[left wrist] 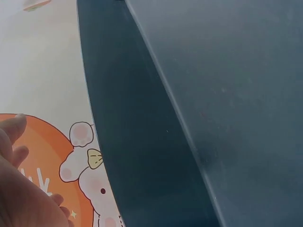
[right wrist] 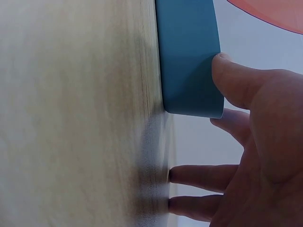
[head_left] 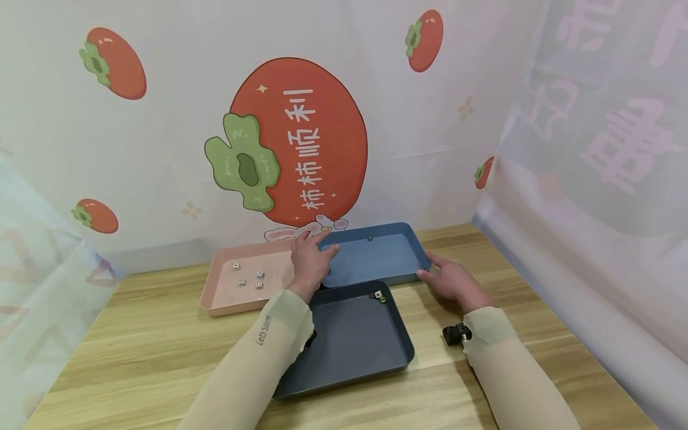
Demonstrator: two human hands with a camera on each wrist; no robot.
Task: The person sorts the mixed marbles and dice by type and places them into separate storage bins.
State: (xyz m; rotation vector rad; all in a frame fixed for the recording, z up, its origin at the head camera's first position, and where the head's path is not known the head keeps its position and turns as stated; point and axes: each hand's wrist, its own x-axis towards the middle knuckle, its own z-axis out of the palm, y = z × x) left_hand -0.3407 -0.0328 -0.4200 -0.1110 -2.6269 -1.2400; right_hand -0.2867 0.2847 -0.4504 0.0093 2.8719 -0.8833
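Observation:
A blue tray (head_left: 376, 255) stands at the back right of the table. My right hand (head_left: 454, 280) is at its front right corner, thumb against the front rim and index finger by the side wall. In the right wrist view, the other visible fingers (right wrist: 203, 177) stretch out straight beyond that corner. My left hand (head_left: 310, 263) hovers with spread fingers between the blue tray and a pink tray (head_left: 226, 300), holding nothing. One small dark green piece (head_left: 369, 239) lies near the blue tray's back wall.
Several white dice (head_left: 259, 285) lie in the pink tray. Nearer me, a dark grey tray (head_left: 355, 340) holds a white die (head_left: 378, 294) and small green pieces (head_left: 383, 300) in its far right corner. A printed cloth (head_left: 177, 149) hangs behind the wooden table (head_left: 134, 352).

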